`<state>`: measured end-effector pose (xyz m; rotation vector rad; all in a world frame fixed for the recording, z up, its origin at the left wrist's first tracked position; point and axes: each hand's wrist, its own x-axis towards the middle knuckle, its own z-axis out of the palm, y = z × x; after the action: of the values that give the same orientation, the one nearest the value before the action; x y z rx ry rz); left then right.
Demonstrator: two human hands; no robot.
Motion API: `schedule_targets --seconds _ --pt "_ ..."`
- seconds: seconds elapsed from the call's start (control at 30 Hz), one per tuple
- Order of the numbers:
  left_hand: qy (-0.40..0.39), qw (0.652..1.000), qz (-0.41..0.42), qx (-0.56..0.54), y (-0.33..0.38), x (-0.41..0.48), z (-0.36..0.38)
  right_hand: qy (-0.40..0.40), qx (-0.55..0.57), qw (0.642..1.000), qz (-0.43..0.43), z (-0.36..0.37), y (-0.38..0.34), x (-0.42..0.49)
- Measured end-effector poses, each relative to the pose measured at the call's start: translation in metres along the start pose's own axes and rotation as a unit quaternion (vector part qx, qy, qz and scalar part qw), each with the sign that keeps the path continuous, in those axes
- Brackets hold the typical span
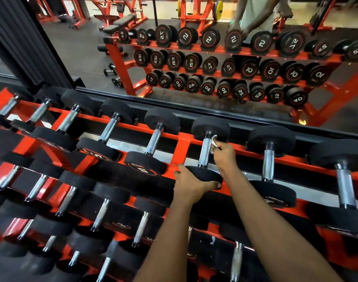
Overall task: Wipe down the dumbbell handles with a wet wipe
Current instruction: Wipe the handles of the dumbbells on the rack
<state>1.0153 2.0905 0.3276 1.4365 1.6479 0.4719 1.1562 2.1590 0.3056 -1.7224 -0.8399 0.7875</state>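
A big mirror (76,58) stands behind a long red rack (181,147), and the rack is full of black dumbbells in rows. One dumbbell (210,127) on the top row is the one being cleaned now. It lies with one round end close to the person and the other round end far off by the mirror, so its shiny handle (204,153) runs straight away from the person. The two hands are apart. The left hand (191,186) grips the near round end from the front and looks to be holding the dumbbell steady. The right hand (225,157) is just beside the handle, on its right side, and it is the hand closer to the metal. It pinches a small white wipe (214,140) against the far end of the handle, right under the far round end. The next rub will likely have to go along the handle, down toward the person. Other handles wait on both sides.
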Motion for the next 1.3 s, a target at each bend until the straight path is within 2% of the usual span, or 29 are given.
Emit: schedule_targets --seconds 0.13,0.27,0.43,0.53,0.63,0.73,0.87,0.93,1.0,1.07,1.2,1.23,1.3 --pt "0.006 1.000 0.001 -0.001 0.000 0.000 0.000 -0.018 0.009 1.000 -0.014 -0.002 0.016 -0.006" --pt "0.001 1.000 0.004 0.000 0.000 0.000 0.000 -0.003 0.032 0.999 0.031 0.005 0.002 0.011" --pt "0.004 1.000 0.003 -0.001 0.000 0.000 0.000 -0.024 0.019 0.999 0.013 0.005 0.017 0.005" --pt "0.004 1.000 0.005 0.003 -0.001 0.000 0.001 -0.015 0.108 0.992 0.072 0.006 0.005 0.017" --pt "0.001 1.000 0.006 0.004 -0.001 0.001 0.001 -0.047 0.181 0.972 0.144 0.001 0.013 0.024" --pt "0.006 1.000 0.006 0.006 -0.002 0.001 0.001 -0.090 0.214 0.959 0.165 0.000 0.023 0.020" --pt "0.008 1.000 0.006 0.005 -0.003 0.003 0.001 -0.094 0.283 0.939 0.172 0.006 -0.004 0.024" --pt "0.010 1.000 0.004 0.009 -0.002 0.003 0.000 -0.140 0.263 0.941 0.162 0.003 -0.003 0.015" --pt "0.014 1.000 0.001 0.008 -0.002 0.003 0.001 -0.210 0.194 0.947 0.144 -0.008 0.011 0.002" --pt "0.013 1.000 -0.001 0.006 -0.003 0.003 0.002 -0.234 0.130 0.954 0.132 -0.017 0.023 0.001" --pt "0.005 1.000 0.001 0.007 -0.003 0.003 0.001 -0.101 0.105 0.983 0.115 -0.008 0.006 0.021" --pt "0.004 1.000 0.002 0.005 -0.004 0.004 0.000 -0.089 0.092 0.987 0.097 -0.007 0.002 0.020" --pt "0.000 1.000 0.003 0.000 -0.004 0.004 -0.001 -0.120 0.026 0.991 0.046 -0.016 0.006 0.007"
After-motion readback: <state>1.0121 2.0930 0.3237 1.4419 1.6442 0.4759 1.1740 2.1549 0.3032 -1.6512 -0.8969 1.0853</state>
